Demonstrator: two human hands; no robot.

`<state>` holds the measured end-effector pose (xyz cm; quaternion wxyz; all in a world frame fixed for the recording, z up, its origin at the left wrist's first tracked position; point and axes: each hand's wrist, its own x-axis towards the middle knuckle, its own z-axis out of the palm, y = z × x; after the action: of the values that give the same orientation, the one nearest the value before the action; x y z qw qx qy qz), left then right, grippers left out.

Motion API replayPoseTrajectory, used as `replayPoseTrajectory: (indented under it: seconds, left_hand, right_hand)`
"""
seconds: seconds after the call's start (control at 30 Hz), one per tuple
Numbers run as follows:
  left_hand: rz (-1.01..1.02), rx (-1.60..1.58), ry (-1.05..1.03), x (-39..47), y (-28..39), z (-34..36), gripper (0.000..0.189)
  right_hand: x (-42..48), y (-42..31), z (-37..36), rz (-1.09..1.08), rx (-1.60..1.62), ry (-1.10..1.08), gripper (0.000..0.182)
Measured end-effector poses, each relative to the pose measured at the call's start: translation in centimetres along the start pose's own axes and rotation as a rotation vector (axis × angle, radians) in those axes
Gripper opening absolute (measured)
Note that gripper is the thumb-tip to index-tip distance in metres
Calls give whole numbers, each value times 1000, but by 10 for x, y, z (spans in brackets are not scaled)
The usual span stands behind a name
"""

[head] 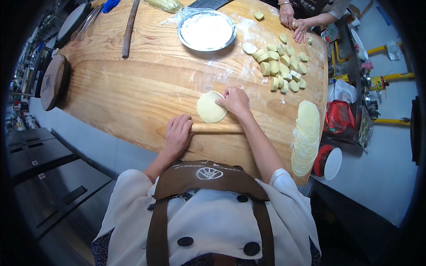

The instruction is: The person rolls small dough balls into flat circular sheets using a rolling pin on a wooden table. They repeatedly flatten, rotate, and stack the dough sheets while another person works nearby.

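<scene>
A flat round dough wrapper (210,108) lies on the wooden work table (133,89) in front of me. My right hand (235,100) pinches its right edge between thumb and fingers. Just below the wrapper, on my side, is a wooden rolling pin (216,128). My left hand (178,133) grips the pin's left end. The pin's right end is hidden under my right forearm. To the right, a row of overlapping rolled wrappers (304,143) runs along the table edge. Several thick cut dough pieces (284,68) are clustered farther back on the right.
A metal bowl of flour (207,30) stands at the back. Left of it lies a dark wooden stick (129,31). A round wooden board (54,82) sits at the left edge. A co-worker's hands (296,25) handle a dough piece at the far right corner.
</scene>
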<state>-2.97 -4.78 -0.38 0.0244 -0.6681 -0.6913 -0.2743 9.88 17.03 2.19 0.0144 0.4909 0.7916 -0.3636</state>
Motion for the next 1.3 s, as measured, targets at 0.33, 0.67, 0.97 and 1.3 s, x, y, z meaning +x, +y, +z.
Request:
replayPoseTrajectory:
  seconds: [0.33, 0.67, 0.97, 1.3]
  left_hand:
    - [-27, -10, -20, -2, 0, 2, 43]
    - [-51, -45, -47, 4, 0, -2, 44]
    - [31, -40, -92, 32, -8, 9, 43]
    - [128, 42, -321, 170, -42, 35, 31]
  right_hand:
    - [45, 2, -28, -304, -197, 601, 38]
    - [21, 32, 23, -666, -556, 151, 57]
    - [-94, 65, -6, -418, -303, 340, 51]
    - [-4, 70, -40, -381, -204, 443, 39]
